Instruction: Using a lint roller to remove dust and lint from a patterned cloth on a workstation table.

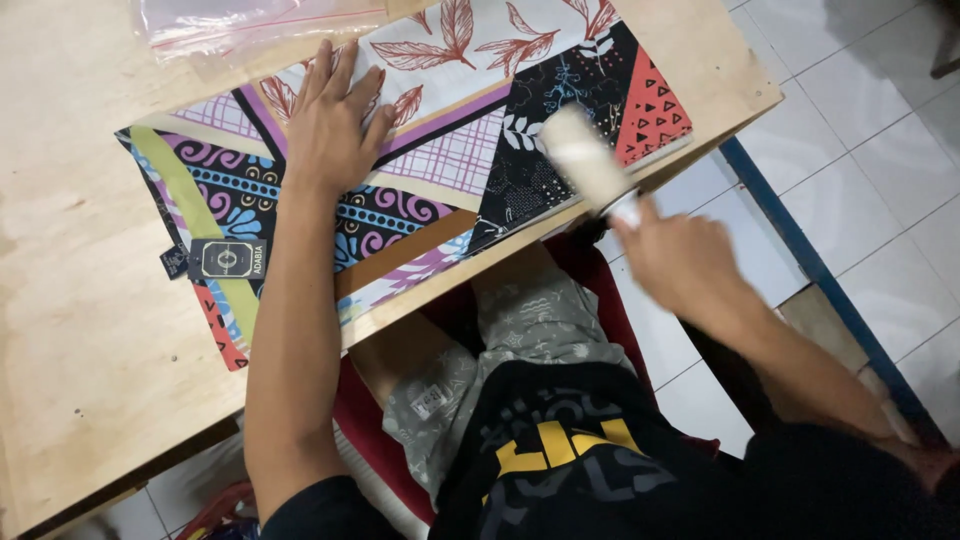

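A folded, brightly patterned cloth [450, 150] lies flat on the wooden table [80, 330], with purple, black, white and coral panels and a small dark tag [227, 259] at its left end. My left hand [335, 125] rests palm down on the cloth's middle, fingers spread. My right hand [675, 260] grips the handle of a lint roller [585, 160], blurred by motion. The roller's white cylinder lies over the cloth's black panel near the table's front edge.
A clear plastic bag [240, 22] with a red strip lies at the table's far side. I sit on a red seat [600, 290] close to the table. White floor tiles [880, 110] and a blue strip [800, 250] lie to the right.
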